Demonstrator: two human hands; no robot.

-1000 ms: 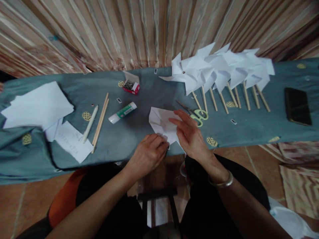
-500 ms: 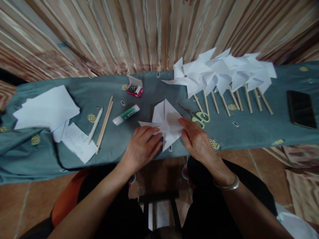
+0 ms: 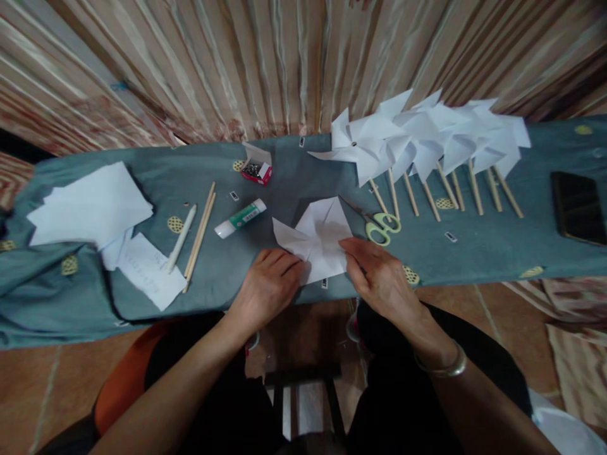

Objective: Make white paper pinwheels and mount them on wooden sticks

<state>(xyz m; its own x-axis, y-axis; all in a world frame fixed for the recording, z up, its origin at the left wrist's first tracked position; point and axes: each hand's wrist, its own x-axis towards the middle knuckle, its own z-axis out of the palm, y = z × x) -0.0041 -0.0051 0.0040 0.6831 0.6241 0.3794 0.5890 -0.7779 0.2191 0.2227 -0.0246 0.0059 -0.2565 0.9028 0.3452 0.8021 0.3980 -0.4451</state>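
A white paper pinwheel (image 3: 322, 234), cut into blades and partly folded, lies between my hands near the table's front edge. My left hand (image 3: 272, 281) is closed on its lower left side, with the fingertips at the paper. At its right edge my right hand (image 3: 377, 268) pinches the paper between thumb and fingers. Just right of the pinwheel rest scissors (image 3: 382, 227) with light green handles. A green and white glue stick (image 3: 240, 218) lies to the left. Behind it stands an open red box (image 3: 257, 171) of small metal pins.
Several finished pinwheels (image 3: 427, 139) on wooden sticks overlap at the back right. A dark phone (image 3: 578, 207) lies far right. On the left are a stack of white paper (image 3: 95, 202), a written note (image 3: 149, 272), a white pen (image 3: 183, 239) and wooden sticks (image 3: 200, 237).
The paper pinwheel has turned clockwise a little between my hands. My left hand's fingers have drawn closer together on it, and my right hand has moved slightly down.
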